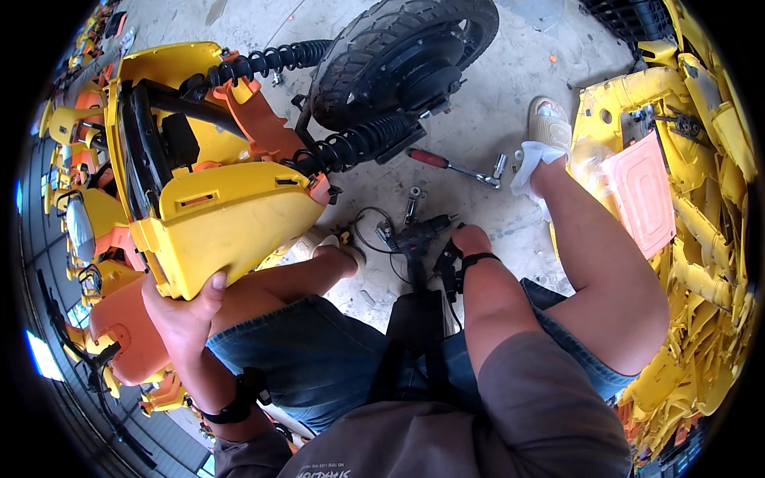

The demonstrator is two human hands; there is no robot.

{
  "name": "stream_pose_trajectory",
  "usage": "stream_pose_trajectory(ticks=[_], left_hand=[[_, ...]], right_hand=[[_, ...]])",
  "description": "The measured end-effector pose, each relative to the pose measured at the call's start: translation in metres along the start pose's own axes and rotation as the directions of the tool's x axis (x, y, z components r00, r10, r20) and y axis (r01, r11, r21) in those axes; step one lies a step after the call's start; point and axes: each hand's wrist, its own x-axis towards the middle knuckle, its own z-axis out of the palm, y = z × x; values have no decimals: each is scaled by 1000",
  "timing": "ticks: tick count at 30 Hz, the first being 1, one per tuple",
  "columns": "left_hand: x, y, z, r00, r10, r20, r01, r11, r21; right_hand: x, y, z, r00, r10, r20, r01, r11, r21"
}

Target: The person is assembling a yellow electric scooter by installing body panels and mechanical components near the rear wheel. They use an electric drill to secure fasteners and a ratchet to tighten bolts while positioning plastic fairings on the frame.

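Note:
My left hand (191, 303) grips the lower edge of a yellow body panel (231, 207) on a tilted scooter section with black tubes, orange parts (255, 123), two coiled shock absorbers (358, 143) and a black wheel (366, 64). My right hand (470, 240) is down between my legs beside a black power drill (418, 235), its fingers turned away and mostly hidden, so what it touches is unclear. Left of the drill lie a socket tool (412, 203) and a looped black cable (362, 239). A red-handled wrench (430, 159) with a socket (498, 169) lies beyond them.
Yellow panels (701, 239) are heaped along the right, with a pink lid (637, 191) and a black crate (621, 24) behind. Yellow and orange scooter bodies (96, 223) crowd the left. My sandaled foot (550, 119) rests on the concrete floor (542, 48).

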Motion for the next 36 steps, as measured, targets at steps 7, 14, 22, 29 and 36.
stream_pose_trajectory(ticks=[7, 14, 22, 29, 36], left_hand=[[2, -2, 0, 1000, 6, 18, -5, 1000, -4], [1, -3, 0, 1000, 13, 2, -13, 1000, 23], [1, -4, -1, 1000, 3, -12, -3, 1000, -13], [-3, -7, -3, 1000, 3, -16, -3, 1000, -17], [1, -7, 0, 1000, 23, -14, -23, 1000, -5]], right_hand=[[6, -23, -14, 965, 220, -144, -180, 951, 251], [-7, -66, -38, 893, -64, -445, 128, 985, 116], [9, -101, 20, 927, -262, -267, 277, 961, 19], [-29, -143, 27, 941, -138, -310, 119, 990, -80], [14, -132, 65, 933, -97, -345, 102, 995, -3]])
